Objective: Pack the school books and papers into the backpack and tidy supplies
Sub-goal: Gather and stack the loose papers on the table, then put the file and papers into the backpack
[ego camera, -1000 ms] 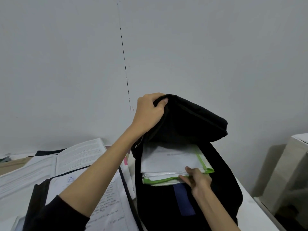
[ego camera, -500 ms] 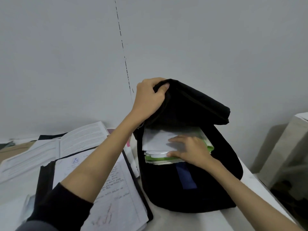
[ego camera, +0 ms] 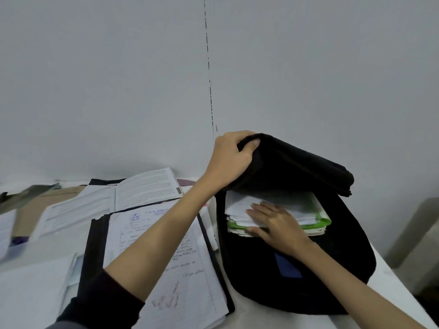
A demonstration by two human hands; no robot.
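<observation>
Start at the left of the frame: loose sheets and a brown folder (ego camera: 47, 198) lie blurred near the edge, and behind them an open printed book (ego camera: 133, 193) sits in the middle left. Below it, an open handwritten notebook (ego camera: 164, 262) on a black cover fills the lower centre, and your left forearm crosses right over it. All of these are not yet packed, and the notebook's right edge lies just beside the backpack (ego camera: 308, 269), so any shove of the bag could ruffle its pages or push it.

Your left hand (ego camera: 229, 162), in the middle of the frame, has its fingers curled round the bag's top flap (ego camera: 297, 162), holding the mouth open. If that grip slackens, the flap would likely drop onto the stack and onto your other hand.

To the right of centre, your right hand (ego camera: 278, 222) lies with fingers spread flat on the stack of papers (ego camera: 273, 205), which sits half inside the bag's opening with its green folder (ego camera: 323, 219) edges showing. The stack looks uneven; pressing it down hard could crease corners or catch sheets on the rim. How much room is left below it, you cannot tell from here.

At the far right a pale box-like shape (ego camera: 418, 233) stands off the table's (ego camera: 389, 267) edge, near the bag's side.
</observation>
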